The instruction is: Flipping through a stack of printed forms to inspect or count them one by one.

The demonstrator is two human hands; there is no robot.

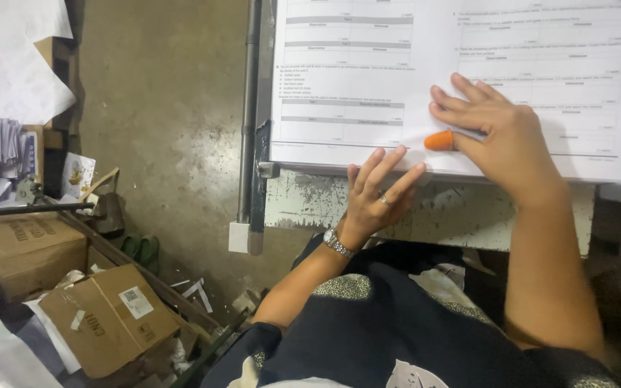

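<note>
Stained concrete floor (159, 108), cardboard boxes (106, 316) at left, perhaps a worn metal table (310, 201)

sheets: white printed paper sheets (411, 79) with tables, laid flat in a stack on the tabletop, near edge overhanging slightly
thumb cover: orange rubber fingertip cover (439, 141), laid against the sheets

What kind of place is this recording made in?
Probably a print or paper-handling workshop: large printed sheets on a worn metal table, cardboard boxes and paper scraps on the concrete floor, a rubber thumb cot.
</note>
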